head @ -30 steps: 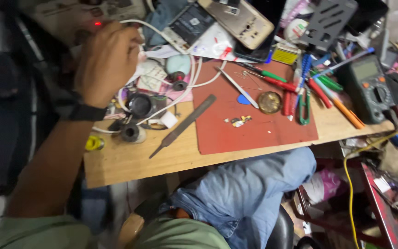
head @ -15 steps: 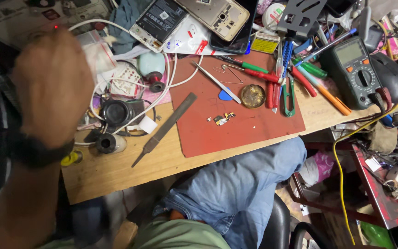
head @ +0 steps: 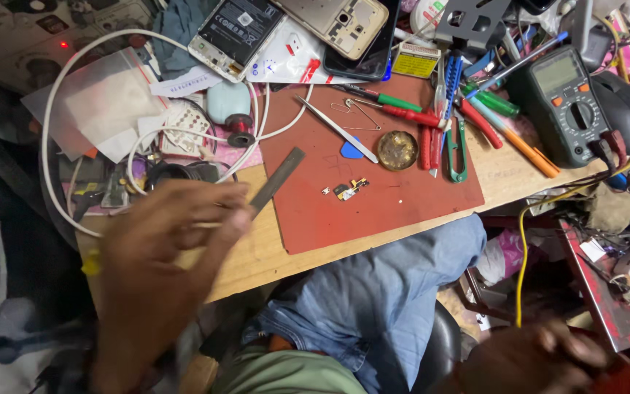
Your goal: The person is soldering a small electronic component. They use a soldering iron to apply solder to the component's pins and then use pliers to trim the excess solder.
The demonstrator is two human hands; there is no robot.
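1. Where the left hand [head: 158, 263] hovers blurred over the bench edge, its fingers are spread and hold nothing; the flat metal file [head: 277, 179] lies just beside the fingertips, half on the red mat [head: 402, 197].
2. The right hand [head: 534, 357] hangs low by the knee; its grip cannot be told.
3. One yellow square label [head: 415, 60] sits at the mat's far edge, one clear plastic bag [head: 100, 98] far left.
4. Two opened phones [head: 236, 29] lie behind.

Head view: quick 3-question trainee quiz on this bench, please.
1. True or false: the left hand is over the file.
2. What lies on the red mat nearest its front edge? A) small circuit part B) multimeter C) phone
3. Which side of the mat is the multimeter on?

Key: 1 true; 2 A; 3 right.
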